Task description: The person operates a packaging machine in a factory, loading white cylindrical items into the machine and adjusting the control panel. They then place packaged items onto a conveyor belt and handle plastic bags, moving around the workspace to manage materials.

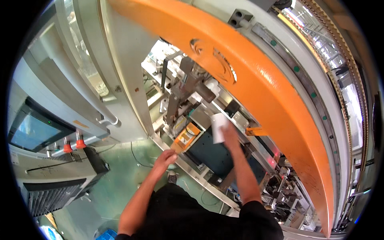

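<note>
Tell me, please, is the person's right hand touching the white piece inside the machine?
Touching. The head view shows the right hand closed on the lower edge of the white piece, fingers overlapping it, no gap.

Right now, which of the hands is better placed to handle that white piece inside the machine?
The right hand: it already touches the white piece deep inside. The left hand rests lower, by the metal edge.

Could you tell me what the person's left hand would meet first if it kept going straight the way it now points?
Most likely the orange box: the left hand points up-right at its lower corner, seemingly almost touching, though depth is unclear.
</note>
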A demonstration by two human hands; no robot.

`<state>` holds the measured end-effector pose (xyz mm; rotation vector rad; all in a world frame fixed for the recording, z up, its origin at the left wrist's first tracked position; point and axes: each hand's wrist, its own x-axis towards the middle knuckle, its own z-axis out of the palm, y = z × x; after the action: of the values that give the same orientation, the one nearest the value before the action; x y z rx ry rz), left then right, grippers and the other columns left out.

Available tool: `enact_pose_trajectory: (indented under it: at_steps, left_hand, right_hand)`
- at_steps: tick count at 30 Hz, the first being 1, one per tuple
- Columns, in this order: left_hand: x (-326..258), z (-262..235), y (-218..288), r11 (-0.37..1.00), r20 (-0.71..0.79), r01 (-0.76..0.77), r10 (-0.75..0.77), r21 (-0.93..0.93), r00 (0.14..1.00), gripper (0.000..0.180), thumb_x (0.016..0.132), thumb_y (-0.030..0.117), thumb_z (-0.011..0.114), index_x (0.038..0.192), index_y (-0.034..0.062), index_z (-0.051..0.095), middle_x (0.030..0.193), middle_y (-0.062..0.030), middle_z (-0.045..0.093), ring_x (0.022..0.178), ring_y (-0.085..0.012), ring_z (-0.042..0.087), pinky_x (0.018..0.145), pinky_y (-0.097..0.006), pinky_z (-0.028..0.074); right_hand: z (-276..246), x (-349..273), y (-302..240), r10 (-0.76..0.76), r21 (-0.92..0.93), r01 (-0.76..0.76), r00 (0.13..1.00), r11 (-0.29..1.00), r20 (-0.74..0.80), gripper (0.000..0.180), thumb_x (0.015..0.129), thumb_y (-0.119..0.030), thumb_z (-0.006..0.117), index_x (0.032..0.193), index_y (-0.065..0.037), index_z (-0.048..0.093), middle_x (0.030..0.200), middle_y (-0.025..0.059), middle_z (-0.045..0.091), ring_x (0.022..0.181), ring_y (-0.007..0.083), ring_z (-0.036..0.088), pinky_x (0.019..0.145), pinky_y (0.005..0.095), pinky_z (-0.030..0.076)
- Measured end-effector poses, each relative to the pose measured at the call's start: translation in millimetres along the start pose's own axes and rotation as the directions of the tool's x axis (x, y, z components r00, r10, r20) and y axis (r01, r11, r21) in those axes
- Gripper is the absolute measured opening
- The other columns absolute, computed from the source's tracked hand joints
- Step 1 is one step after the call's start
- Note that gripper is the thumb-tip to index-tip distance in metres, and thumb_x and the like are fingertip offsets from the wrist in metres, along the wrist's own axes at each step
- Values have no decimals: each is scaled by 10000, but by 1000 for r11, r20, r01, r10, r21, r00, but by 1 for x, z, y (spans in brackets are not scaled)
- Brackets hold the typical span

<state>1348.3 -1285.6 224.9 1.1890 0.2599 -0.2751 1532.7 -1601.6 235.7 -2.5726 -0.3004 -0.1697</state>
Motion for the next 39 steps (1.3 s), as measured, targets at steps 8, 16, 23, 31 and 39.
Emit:
enact_pose_trajectory:
  at_steps: [8, 16, 23, 31, 39]
  left_hand:
    - [-8, 18, -1, 817, 97, 237, -219, -526, 971, 444, 855, 210, 684, 1203, 8, 496, 1025, -134, 640, 888, -267, 668, 782, -401, 574]
    - [-40, -8, -30, 860, -205, 89, -218, -502, 954, 414, 872, 171, 648, 1202, 1, 465, 1000, -145, 639, 872, -262, 664, 750, -412, 573]
    - [-86, -27, 0, 833, -462, -110, -186, -542, 867, 427, 812, 305, 733, 1054, 3, 553, 868, -104, 641, 731, -207, 655, 645, -365, 575]
    - [-93, -38, -22, 842, -520, -121, -204, -525, 830, 366, 857, 253, 687, 1084, 7, 538, 857, -109, 642, 749, -222, 663, 653, -372, 584]
    - [-105, -40, -12, 827, -533, -148, -202, -542, 822, 405, 892, 250, 633, 1164, -20, 503, 1007, -157, 643, 857, -266, 661, 737, -397, 573]
  right_hand:
    - [10, 47, -76, 53, 406, -135, 977, 904, 207, 325, 868, -273, 635, 1031, 8, 646, 816, 65, 633, 793, 151, 592, 724, 304, 472]
    - [67, 281, 42, 490, 389, -755, 645, 528, 587, 743, 819, -504, 650, 1374, -74, 409, 1211, 196, 501, 897, 314, 547, 700, 468, 475]
    - [111, 332, 5, 448, 441, -781, 618, 442, 646, 719, 807, -515, 640, 1347, -90, 429, 1207, 179, 513, 935, 320, 549, 714, 490, 472]
    - [121, 333, -3, 366, 524, -761, 646, 384, 670, 694, 793, -528, 628, 1316, -108, 452, 1201, 160, 527, 978, 326, 552, 731, 516, 469]
    - [61, 264, 81, 274, 570, -775, 630, 272, 726, 636, 779, -529, 612, 1262, -134, 491, 1193, 128, 546, 1013, 329, 557, 763, 542, 456]
